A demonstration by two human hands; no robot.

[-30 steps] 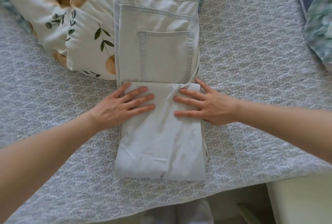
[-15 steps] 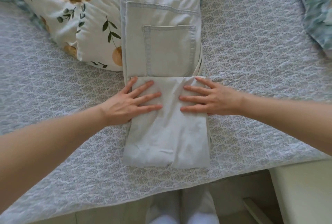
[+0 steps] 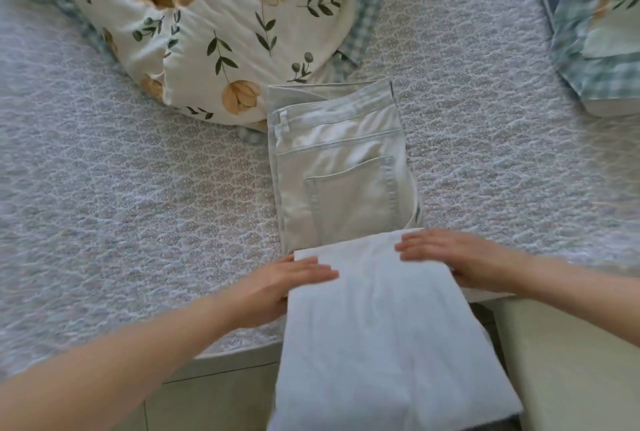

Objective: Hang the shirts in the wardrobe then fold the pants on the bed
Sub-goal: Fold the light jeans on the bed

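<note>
Your left hand (image 3: pixel 277 287) and right hand (image 3: pixel 460 257) rest with fingers nearly straight on the folded legs of the pants (image 3: pixel 346 181), which lie on the bed (image 3: pixel 138 188). Your thumbs may be tucked underneath, but blur hides them.

The bed (image 3: pixel 138 188), quilted in grey, carried pale pants (image 3: pixel 339 181), a floral pillow (image 3: pixel 214 32) and a plaid pillow (image 3: pixel 602 50).
</note>
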